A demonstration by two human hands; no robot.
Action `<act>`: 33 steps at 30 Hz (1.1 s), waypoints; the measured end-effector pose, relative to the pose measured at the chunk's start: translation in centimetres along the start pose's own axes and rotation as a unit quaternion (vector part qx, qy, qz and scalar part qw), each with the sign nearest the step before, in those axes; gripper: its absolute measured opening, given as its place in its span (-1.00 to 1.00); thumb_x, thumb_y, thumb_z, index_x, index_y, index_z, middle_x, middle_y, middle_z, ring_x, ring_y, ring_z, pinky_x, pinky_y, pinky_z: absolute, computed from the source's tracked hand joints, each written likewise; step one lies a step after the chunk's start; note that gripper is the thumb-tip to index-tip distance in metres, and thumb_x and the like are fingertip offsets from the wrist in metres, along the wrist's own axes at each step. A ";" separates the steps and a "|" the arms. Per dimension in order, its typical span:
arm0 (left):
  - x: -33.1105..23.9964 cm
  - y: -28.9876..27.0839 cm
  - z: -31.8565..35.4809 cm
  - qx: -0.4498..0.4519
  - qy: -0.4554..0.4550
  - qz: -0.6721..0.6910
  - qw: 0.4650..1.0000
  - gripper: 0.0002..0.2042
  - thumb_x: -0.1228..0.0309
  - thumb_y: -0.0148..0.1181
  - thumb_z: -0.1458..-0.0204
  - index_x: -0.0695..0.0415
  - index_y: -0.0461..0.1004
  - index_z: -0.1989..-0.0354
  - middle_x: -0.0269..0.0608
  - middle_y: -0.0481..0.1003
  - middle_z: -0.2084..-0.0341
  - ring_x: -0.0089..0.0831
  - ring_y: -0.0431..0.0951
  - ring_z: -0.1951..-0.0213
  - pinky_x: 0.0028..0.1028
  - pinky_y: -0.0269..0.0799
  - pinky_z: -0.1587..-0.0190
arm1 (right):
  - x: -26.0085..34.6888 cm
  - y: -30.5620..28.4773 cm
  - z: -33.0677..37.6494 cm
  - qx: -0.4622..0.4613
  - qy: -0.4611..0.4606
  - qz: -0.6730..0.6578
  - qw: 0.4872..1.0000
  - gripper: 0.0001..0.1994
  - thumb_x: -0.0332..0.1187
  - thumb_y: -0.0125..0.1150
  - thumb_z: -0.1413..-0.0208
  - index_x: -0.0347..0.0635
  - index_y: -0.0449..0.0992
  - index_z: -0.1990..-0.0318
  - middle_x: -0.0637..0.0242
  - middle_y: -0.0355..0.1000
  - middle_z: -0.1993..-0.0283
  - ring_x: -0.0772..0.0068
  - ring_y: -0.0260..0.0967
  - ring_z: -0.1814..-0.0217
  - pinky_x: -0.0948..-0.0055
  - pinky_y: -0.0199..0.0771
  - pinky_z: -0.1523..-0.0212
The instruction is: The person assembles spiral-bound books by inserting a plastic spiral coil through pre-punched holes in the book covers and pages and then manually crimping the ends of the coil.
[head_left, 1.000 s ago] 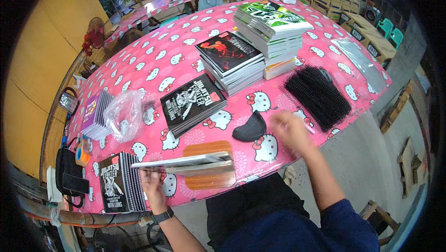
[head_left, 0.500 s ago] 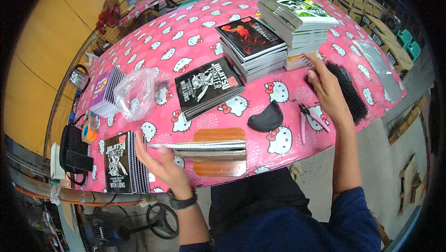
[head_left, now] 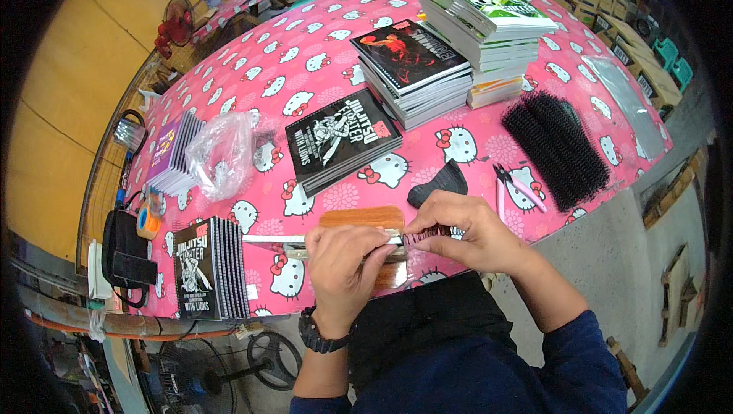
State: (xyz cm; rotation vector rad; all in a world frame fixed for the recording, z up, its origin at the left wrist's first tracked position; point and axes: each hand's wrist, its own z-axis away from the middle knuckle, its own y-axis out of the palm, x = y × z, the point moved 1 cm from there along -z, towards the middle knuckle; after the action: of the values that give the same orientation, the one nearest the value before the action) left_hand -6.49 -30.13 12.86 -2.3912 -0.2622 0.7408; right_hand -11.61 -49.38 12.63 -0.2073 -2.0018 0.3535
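Worktop (head_left: 343, 198) in pink cat-print covering carries everything, with a tall green-topped stack of books (head_left: 489, 36) toward its far right. Nearer lies a pile of black coils (head_left: 553, 150), right of both hands. At the near edge sits a brown wooden board (head_left: 359, 217), a book (head_left: 267, 240) seen edge-on across it. The left hand (head_left: 343, 261) is closed, thumb against fingers, on that book. Pink-handled pliers (head_left: 527, 191) rest by the right hand (head_left: 469, 234), which pinches a thin coil (head_left: 420, 237) at the book's right end.
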 end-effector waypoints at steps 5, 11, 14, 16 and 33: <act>0.3 0.4 0.6 -0.025 0.038 0.015 0.999 -0.83 0.50 0.30 0.24 0.06 0.48 0.43 -0.35 0.51 0.41 -0.38 0.47 0.36 -0.38 0.19 0.22 | 0.7 -0.2 0.0 0.068 0.020 0.075 0.995 -0.84 -0.48 0.13 -0.01 -0.29 0.43 0.23 0.12 0.37 0.34 0.10 0.37 0.27 0.29 0.37 0.25; 0.4 0.3 0.7 -0.029 0.075 0.010 0.997 -0.84 0.51 0.30 0.24 0.08 0.49 0.44 -0.32 0.51 0.39 -0.35 0.47 0.33 -0.37 0.21 0.19 | 1.6 -0.1 0.1 0.098 -0.028 0.190 0.976 -0.87 -0.45 0.13 0.00 -0.23 0.41 0.28 0.14 0.32 0.37 0.06 0.32 0.24 0.22 0.37 0.28; 0.5 -0.1 0.6 -0.029 0.078 0.018 0.996 -0.85 0.52 0.30 0.24 0.08 0.50 0.45 -0.32 0.51 0.39 -0.35 0.47 0.33 -0.37 0.22 0.19 | 2.5 0.1 -0.1 0.085 -0.046 0.210 0.973 -0.86 -0.46 0.16 0.04 -0.22 0.40 0.29 0.18 0.29 0.39 0.07 0.31 0.25 0.22 0.37 0.29; 0.3 -0.1 0.5 -0.030 0.062 0.028 0.997 -0.86 0.53 0.29 0.24 0.09 0.50 0.45 -0.32 0.51 0.40 -0.35 0.47 0.33 -0.38 0.22 0.19 | 2.3 0.0 -0.1 0.060 -0.066 0.223 0.971 -0.85 -0.47 0.17 0.05 -0.22 0.40 0.29 0.18 0.28 0.39 0.08 0.31 0.25 0.23 0.37 0.30; 0.3 0.0 0.0 -0.029 0.027 0.071 0.997 -0.86 0.56 0.28 0.24 0.15 0.50 0.44 -0.27 0.51 0.45 -0.36 0.48 0.37 -0.42 0.20 0.21 | 1.9 0.2 -0.3 0.049 -0.072 0.238 0.967 -0.73 -0.51 0.20 0.07 -0.22 0.46 0.14 0.20 0.28 0.38 0.16 0.31 0.34 0.30 0.34 0.33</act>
State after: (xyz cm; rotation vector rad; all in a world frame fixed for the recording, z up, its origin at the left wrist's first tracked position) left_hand -6.27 -30.02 12.79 -2.5016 -0.0926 0.7404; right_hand -12.17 -48.55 14.24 -0.6187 -2.0568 0.7889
